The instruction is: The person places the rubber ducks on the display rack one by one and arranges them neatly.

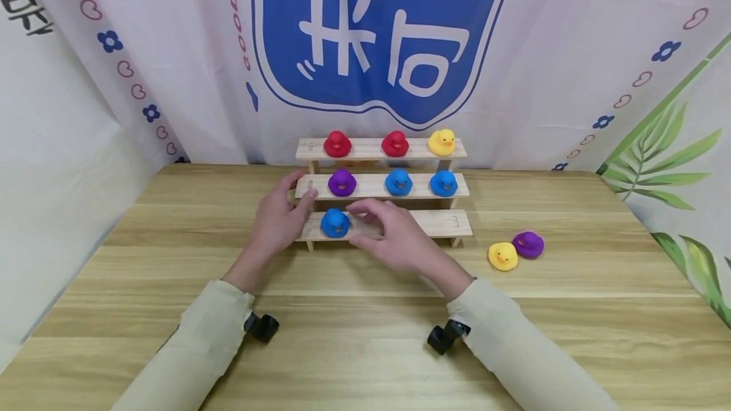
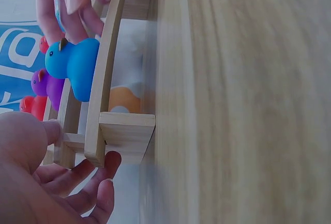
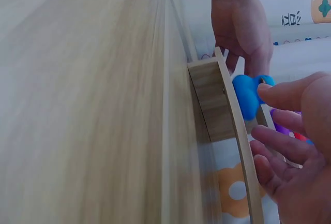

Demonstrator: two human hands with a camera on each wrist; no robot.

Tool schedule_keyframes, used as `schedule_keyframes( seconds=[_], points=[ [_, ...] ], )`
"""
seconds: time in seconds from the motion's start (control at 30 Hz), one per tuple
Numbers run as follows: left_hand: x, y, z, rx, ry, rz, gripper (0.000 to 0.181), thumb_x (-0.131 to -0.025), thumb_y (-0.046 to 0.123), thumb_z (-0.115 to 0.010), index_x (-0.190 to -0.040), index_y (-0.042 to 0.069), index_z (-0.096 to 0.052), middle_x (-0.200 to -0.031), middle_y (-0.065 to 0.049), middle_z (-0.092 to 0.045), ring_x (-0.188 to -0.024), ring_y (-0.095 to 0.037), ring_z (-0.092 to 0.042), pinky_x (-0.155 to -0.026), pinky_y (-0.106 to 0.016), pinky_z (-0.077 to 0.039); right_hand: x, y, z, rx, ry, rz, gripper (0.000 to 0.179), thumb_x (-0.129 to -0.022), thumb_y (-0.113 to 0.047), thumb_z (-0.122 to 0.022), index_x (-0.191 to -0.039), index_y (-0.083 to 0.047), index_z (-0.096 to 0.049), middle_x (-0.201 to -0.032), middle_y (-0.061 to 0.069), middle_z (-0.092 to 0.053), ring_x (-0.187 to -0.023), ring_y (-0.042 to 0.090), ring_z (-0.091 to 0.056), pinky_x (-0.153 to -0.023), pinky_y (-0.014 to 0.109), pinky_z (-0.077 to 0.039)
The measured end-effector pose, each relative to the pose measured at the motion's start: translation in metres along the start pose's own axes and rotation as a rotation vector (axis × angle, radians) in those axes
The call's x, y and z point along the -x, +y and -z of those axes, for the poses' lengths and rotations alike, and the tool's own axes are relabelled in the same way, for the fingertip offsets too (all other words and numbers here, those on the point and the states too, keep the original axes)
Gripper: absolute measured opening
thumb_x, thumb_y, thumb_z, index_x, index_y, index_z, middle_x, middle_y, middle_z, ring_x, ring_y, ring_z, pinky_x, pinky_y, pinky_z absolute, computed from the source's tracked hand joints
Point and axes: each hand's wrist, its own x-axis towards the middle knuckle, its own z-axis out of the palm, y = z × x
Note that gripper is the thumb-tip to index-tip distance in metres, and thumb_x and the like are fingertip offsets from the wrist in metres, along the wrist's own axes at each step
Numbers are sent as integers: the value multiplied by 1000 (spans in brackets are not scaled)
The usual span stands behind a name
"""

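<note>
A three-tier wooden display stand [image 1: 440,224] stands on the table. On its lowest tier, toward the left end, sits a blue rubber duck [image 1: 335,224]. My right hand [image 1: 396,236] is just right of this duck, fingers and thumb spread apart; in the right wrist view its thumb [image 3: 287,95] comes close to the duck's head, and whether they touch is unclear. My left hand [image 1: 280,214] grips the stand's left end, thumb at the middle tier and fingers around the end, as the left wrist view shows.
The top tier holds two red ducks [image 1: 337,144] and a yellow duck [image 1: 441,143]. A purple duck [image 1: 342,182] and two blue ducks [image 1: 398,182] sit on the middle tier. Right of the stand, another yellow duck [image 1: 503,256] and purple duck [image 1: 528,245] lie on the table. A printed curtain [image 1: 365,30] hangs behind.
</note>
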Motion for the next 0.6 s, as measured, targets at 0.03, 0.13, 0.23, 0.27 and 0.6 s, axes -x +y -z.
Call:
schedule_keyframes(
  seconds=[0.03,0.13,0.23,0.27,0.6],
  points=[
    [0,0,0,-1,0,2,67,-110,45,-53,-168,17,-32,-167,-20,-43,-117,-39,-65,-103,-53,-57,2,1,3,1,-1,4,47,-100,-28,-76,-144,-22,-63,-144,-3,-65,-134,21,-61,-112,46,-53],
    [0,0,0,0,-1,9,68,-111,45,-53,-168,17,-31,-167,-19,-42,-117,-39,-65,-101,-52,-58,9,5,12,-3,0,16,46,-100,-26,-76,-143,-20,-63,-142,-2,-66,-131,21,-61,-109,45,-55],
    [0,0,0,1,-2,11,68,-111,45,-53,-168,18,-30,-167,-19,-42,-119,-39,-65,-102,-53,-58,16,8,23,3,19,27,44,-100,-26,-76,-142,-18,-64,-139,0,-68,-127,21,-62,-104,44,-57],
    [0,0,0,2,-3,12,68,-111,45,-53,-168,18,-30,-167,-19,-41,-120,-39,-65,-103,-53,-58,19,10,27,10,29,31,43,-100,-26,-76,-141,-18,-65,-138,1,-69,-126,21,-62,-102,43,-58],
    [1,2,-1,17,-5,4,67,-111,43,-53,-168,16,-30,-167,-20,-41,-121,-40,-65,-103,-53,-58,43,29,61,14,115,106,35,-99,-19,-77,-133,-13,-70,-134,6,-73,-122,26,-65,-93,46,-58]
  ],
)
